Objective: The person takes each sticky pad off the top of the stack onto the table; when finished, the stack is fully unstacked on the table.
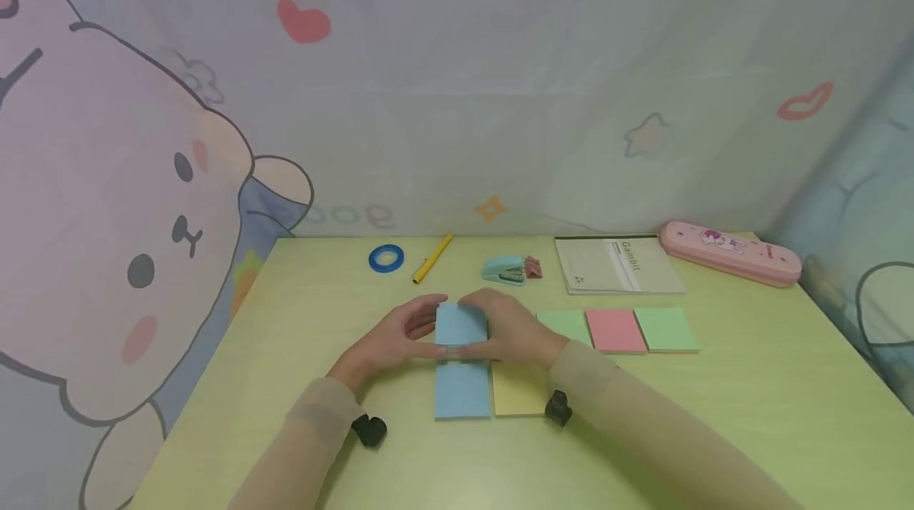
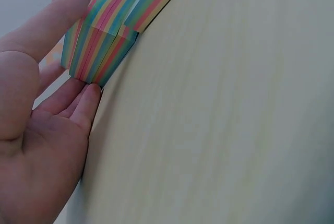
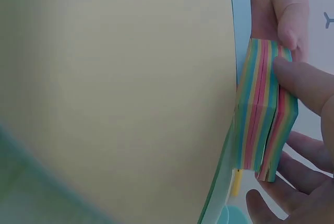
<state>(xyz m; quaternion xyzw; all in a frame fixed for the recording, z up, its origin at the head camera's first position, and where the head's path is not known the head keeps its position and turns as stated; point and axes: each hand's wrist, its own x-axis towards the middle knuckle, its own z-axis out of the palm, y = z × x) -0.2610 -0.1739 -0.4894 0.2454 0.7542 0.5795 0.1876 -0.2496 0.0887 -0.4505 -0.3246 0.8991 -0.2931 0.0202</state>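
Both hands are at a small stack of sticky note pads [image 1: 460,325], blue on top, with rainbow-striped edges. My left hand [image 1: 393,342] holds its left side, thumb on the near edge and fingers round toward the far side. From the right, my right hand [image 1: 512,329] grips the stack between thumb and fingers. In the right wrist view the top pad [image 3: 282,125] sits slightly offset from those under it. A blue pad [image 1: 462,391] and a yellow pad [image 1: 517,389] lie just in front, the yellow one partly behind the right wrist.
To the right lie a green pad [image 1: 564,324], a pink pad [image 1: 616,331] and another green pad [image 1: 667,329]. Along the back are a blue tape roll [image 1: 374,260], yellow pen [image 1: 432,258], teal stapler [image 1: 503,269], notebook [image 1: 600,272] and pink pencil case [image 1: 728,253], before a printed cloth.
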